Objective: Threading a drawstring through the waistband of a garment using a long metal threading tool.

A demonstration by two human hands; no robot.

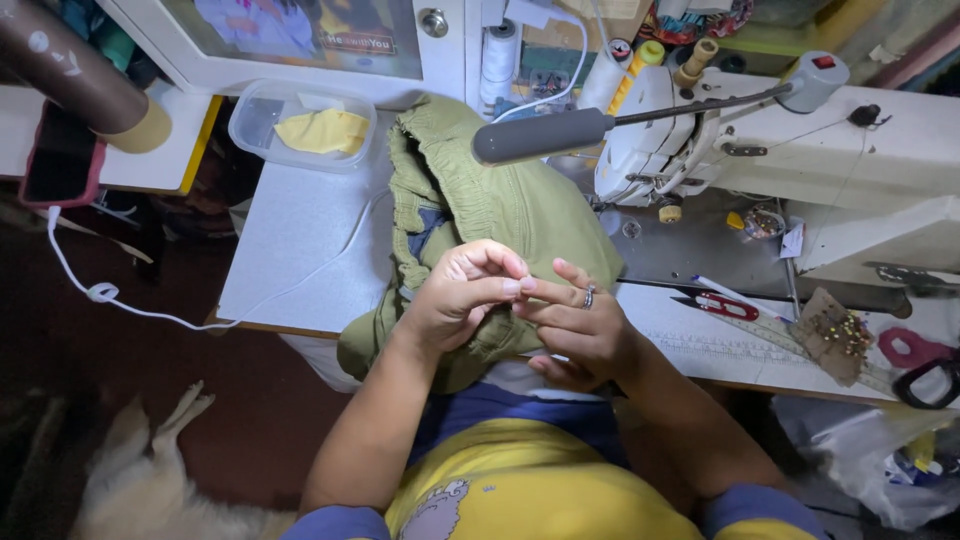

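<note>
Olive-green cloth — a bunched garment [500, 215] with a gathered waistband — lies on the grey counter [300, 240], spilling over its near edge toward the person's lap. Both hands meet just above it. The left hand [462, 300] is curled, its fingertips [512, 287] pinched together and touching the fingers of the right hand [575, 325], which wears a ring [589, 296]; whatever is pinched between them (perhaps a thread or needle) is too small to tell.

Behind the garment stands a white sewing machine [780, 150], with a grey lamp arm [560, 133] reaching out over the cloth. To the right on the counter lie red-handled snips [722, 305], a ruler [760, 330], a brown pincushion stuck with pins [835, 335] and pink-handled scissors [910, 350]. At the far left corner sits a clear plastic tub [300, 125] holding yellow fabric. A white cable [150, 310] trails off the counter's left edge — below it, a pale furry animal [150, 470] lies on the floor.
</note>
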